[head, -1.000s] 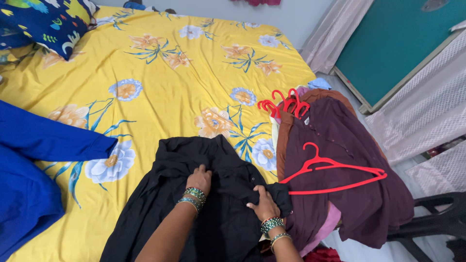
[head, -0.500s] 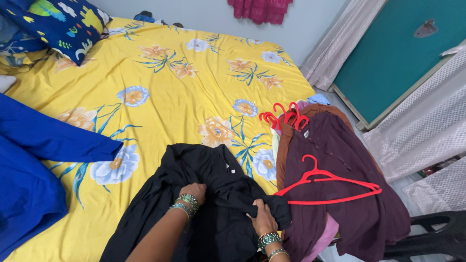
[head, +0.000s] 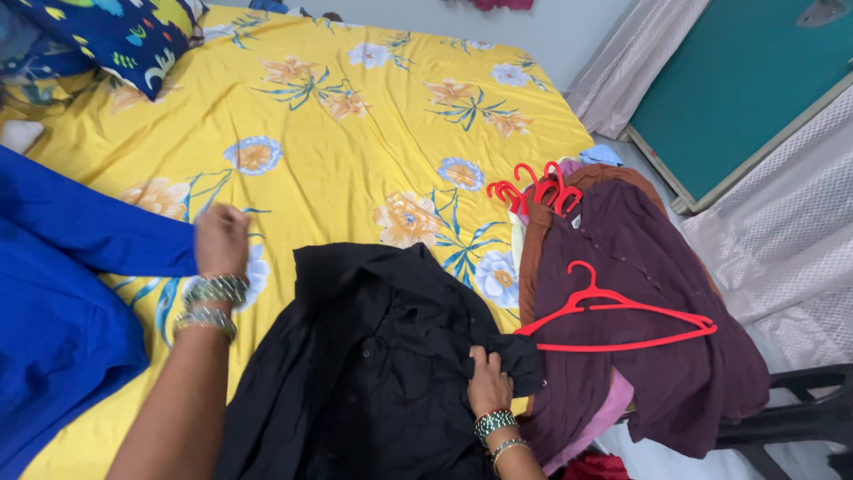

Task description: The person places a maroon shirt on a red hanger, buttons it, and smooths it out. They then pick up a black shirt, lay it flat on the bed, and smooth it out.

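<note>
A black shirt (head: 373, 364) lies spread on the yellow flowered bedsheet (head: 355, 116). My right hand (head: 489, 384) pinches a fold of the black shirt at its right edge, next to the clothes pile. My left hand (head: 220, 238) is blurred and hovers with curled fingers at the cuff of a blue garment (head: 62, 293) on the left side of the bed. Whether it grips the cuff cannot be made out. Both wrists wear bangles.
A pile of garments on red hangers (head: 535, 185) lies at the bed's right edge, a maroon shirt (head: 657, 373) on top with a loose red hanger (head: 613, 313) on it. A patterned pillow (head: 115, 36) is at the far left. A black chair (head: 791, 413) and a teal panel (head: 737, 80) are at the right.
My left hand has left the black shirt and moved left to the blue garment's cuff. My right hand stays on the shirt's right edge. The view has shifted.
</note>
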